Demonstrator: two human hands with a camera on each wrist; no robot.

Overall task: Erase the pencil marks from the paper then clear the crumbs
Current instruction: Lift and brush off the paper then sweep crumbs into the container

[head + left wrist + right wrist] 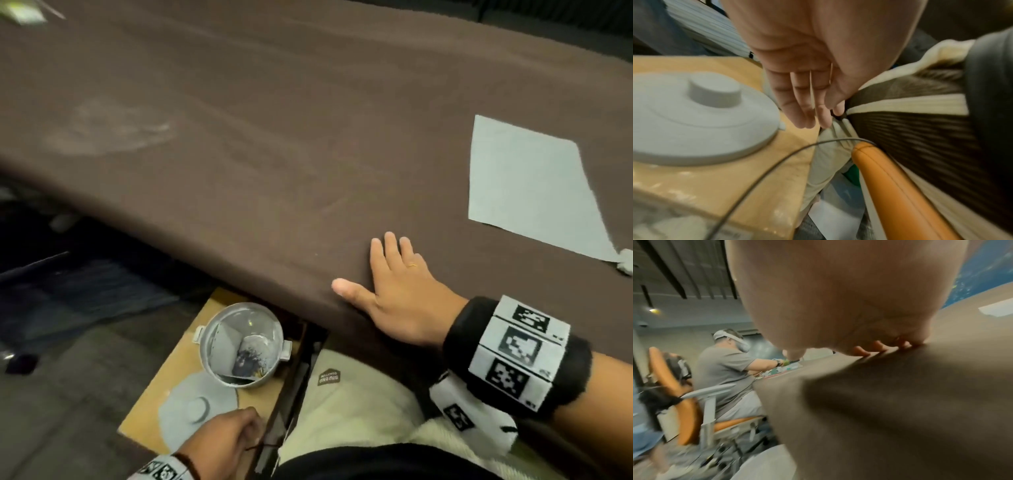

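Observation:
A white sheet of paper (524,185) lies flat on the brown table (239,154) at the right; I cannot make out any marks on it. It shows as a pale strip (996,310) in the right wrist view. A small white lump (626,263) touches its near right corner. My right hand (376,270) rests flat on the table near the front edge, left of the paper, fingers straight (879,347) and holding nothing. Below the table edge, my left hand (222,448) hangs beside my lap, its fingers (809,116) relaxed and empty.
Under the table edge a cardboard box (178,373) bears a metal pot (243,349) with paper scraps in it and a grey lid (694,116) beside it. An orange chair arm (890,186) is by my left hand. Another person (725,366) sits to the left.

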